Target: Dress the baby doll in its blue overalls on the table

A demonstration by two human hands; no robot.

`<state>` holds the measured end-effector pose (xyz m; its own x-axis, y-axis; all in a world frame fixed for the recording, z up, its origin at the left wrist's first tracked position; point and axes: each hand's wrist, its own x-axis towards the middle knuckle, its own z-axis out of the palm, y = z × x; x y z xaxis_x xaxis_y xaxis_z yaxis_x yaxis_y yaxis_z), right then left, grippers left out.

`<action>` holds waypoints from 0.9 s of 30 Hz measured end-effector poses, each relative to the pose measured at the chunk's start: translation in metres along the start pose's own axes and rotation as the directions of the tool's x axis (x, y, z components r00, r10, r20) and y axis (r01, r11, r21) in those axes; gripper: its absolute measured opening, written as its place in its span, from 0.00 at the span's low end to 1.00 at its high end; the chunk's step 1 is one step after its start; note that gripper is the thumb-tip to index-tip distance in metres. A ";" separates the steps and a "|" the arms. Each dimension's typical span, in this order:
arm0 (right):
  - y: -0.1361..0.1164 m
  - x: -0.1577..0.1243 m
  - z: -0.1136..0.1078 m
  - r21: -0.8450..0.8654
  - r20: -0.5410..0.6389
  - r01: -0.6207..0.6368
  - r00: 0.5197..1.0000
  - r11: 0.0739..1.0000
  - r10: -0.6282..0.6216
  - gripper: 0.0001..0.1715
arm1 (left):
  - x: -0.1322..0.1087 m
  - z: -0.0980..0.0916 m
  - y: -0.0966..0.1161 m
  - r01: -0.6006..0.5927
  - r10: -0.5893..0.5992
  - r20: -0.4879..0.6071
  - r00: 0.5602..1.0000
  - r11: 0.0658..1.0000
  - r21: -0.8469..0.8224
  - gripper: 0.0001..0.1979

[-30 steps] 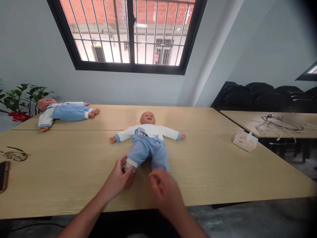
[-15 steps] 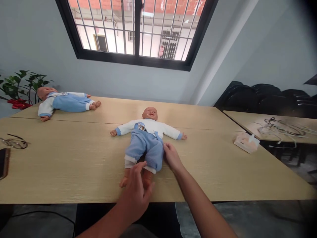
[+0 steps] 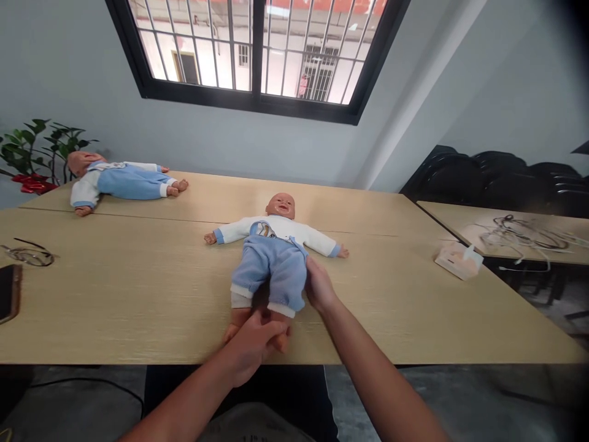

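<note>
A baby doll [image 3: 281, 209] lies face up on the table, its arms spread and its feet toward me. It wears a white top with blue cuffs and light blue trousers [image 3: 276, 267] with white hems. My left hand [image 3: 251, 347] is closed around the doll's lower leg on the right side of the view, thumb over the ankle. At the right hip, my right hand [image 3: 321, 288] grips the side of the trousers; its fingertips are partly hidden behind the cloth.
A second doll [image 3: 131, 182] in like clothes lies at the back left beside a potted plant [image 3: 34, 147]. Glasses [image 3: 30, 255] and a phone [image 3: 9, 293] are at the left edge. A tissue box [image 3: 458, 261] stands on the right; cables [image 3: 524, 233] lie on another table.
My left hand has moved down from above the doll's shins and closed on one lower leg. My right hand has moved further against the trousers' side. The view has tilted slightly downward.
</note>
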<state>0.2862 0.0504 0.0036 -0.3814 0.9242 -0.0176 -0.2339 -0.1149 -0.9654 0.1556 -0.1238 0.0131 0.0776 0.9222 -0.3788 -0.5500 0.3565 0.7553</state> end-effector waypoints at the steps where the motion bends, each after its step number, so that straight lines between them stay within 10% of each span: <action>1: 0.000 0.002 -0.001 0.026 -0.020 0.023 1.000 0.999 -0.023 0.31 | -0.003 -0.001 0.001 0.037 -0.036 0.046 0.998 0.999 -0.021 0.09; 10: -0.009 0.021 -0.045 -0.236 0.015 0.013 1.000 0.972 -0.010 0.35 | -0.009 -0.044 0.014 0.217 -0.199 0.115 0.973 0.962 -0.168 0.07; 14: -0.017 0.019 -0.048 -0.600 0.173 0.187 0.980 0.778 -0.102 0.32 | -0.011 -0.053 0.016 0.203 -0.190 0.083 0.978 0.962 -0.182 0.10; 18: -0.015 0.022 -0.047 -0.774 0.017 0.185 0.962 0.606 -0.272 0.23 | -0.013 -0.055 0.013 0.199 -0.187 0.087 0.978 0.968 -0.153 0.12; 23: -0.014 0.023 -0.052 -0.746 -0.186 0.057 0.939 0.663 -0.289 0.17 | -0.014 -0.056 0.013 0.216 -0.202 0.124 0.972 0.970 -0.116 0.12; 27: -0.012 0.009 -0.043 -0.646 -0.049 0.049 0.993 0.762 -0.105 0.18 | -0.014 -0.054 0.014 0.207 -0.192 0.130 0.973 0.972 -0.112 0.12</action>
<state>0.3238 0.0753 0.0035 -0.3107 0.9478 0.0709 0.3812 0.1927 -0.9042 0.1021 -0.1396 0.0004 0.2894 0.8480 -0.4441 -0.6117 0.5207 0.5956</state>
